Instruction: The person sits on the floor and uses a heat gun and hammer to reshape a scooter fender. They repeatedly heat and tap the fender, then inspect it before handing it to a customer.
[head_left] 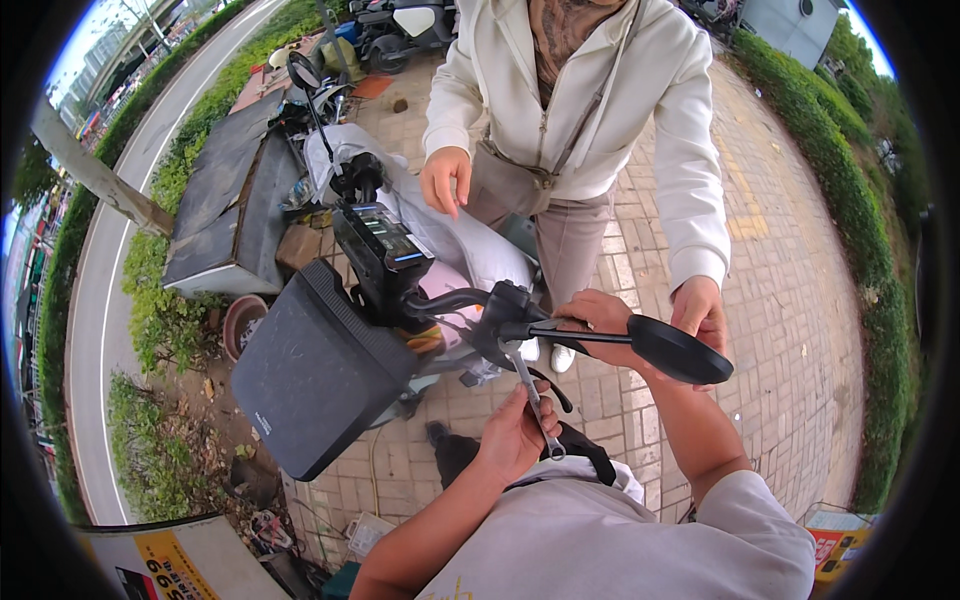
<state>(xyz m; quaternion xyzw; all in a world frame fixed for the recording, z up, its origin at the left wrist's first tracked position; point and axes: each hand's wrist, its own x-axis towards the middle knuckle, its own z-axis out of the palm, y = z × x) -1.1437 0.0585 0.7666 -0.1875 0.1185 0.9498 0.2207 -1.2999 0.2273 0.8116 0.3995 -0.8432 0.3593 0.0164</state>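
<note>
My left hand (514,436) is closed around a silver combination wrench (530,385). The wrench's upper end meets the foot of a mirror stem (575,335) on a scooter's handlebar (455,300), and its ring end sticks out below my fingers. Up beside the stem, my right hand (605,318) is closed on the dark handlebar grip, its fingers partly hidden. A round black mirror (680,352) on that stem covers part of my right wrist. Another person's hand (700,315) is at the mirror's far edge, with its fingers partly behind it.
A dark front box (320,375) and a display (385,235) sit at the scooter's front; plastic wrap (490,250) covers its body. A person in a white hoodie (580,120) stands across from me, one hand (446,180) hanging over the scooter. Paving (780,330) runs to a hedge.
</note>
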